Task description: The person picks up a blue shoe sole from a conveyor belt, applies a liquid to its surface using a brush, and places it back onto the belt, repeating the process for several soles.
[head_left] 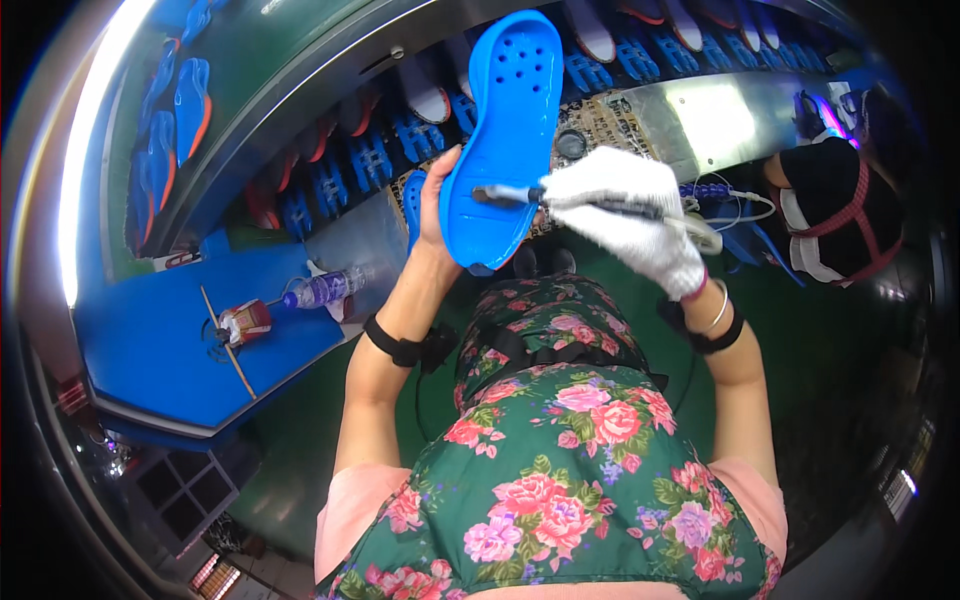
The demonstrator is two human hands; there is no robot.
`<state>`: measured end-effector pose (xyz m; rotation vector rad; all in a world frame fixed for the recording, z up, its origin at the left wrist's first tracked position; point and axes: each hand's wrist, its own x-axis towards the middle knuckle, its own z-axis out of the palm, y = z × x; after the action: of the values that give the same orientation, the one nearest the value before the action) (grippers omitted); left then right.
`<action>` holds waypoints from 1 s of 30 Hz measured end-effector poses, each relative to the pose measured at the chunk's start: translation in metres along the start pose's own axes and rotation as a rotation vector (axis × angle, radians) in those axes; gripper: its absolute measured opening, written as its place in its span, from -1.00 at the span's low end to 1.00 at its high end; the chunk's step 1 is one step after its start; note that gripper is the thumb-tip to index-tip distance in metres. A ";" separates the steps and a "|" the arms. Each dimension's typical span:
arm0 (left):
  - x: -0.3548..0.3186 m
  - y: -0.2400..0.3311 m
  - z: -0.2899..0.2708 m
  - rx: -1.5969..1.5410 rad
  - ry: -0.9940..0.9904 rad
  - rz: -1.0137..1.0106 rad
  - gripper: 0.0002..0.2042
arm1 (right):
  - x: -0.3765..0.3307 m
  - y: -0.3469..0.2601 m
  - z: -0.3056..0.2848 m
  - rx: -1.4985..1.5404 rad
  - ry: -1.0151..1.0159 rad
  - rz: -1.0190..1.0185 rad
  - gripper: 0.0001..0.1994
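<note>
Over green floor [300, 450], left fingers [438, 178] clasp blue sole [495, 150] at edge (right fingers [562, 188]: brush [512, 194]).

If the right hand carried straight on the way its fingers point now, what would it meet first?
Most likely the blue sole: the gloved right hand points left toward it, and the brush overlaps its face. Whether the bristles touch is hard to judge from this view.
</note>
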<state>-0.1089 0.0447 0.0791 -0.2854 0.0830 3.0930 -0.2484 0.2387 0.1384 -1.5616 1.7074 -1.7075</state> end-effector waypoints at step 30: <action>-0.046 0.103 0.054 0.443 -0.397 0.394 0.20 | -0.015 -0.003 0.012 0.722 0.204 0.558 -0.78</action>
<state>-0.0781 -0.0563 0.1457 0.4043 0.8888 3.3026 -0.2318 0.2448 0.1301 -0.5508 1.2068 -1.8857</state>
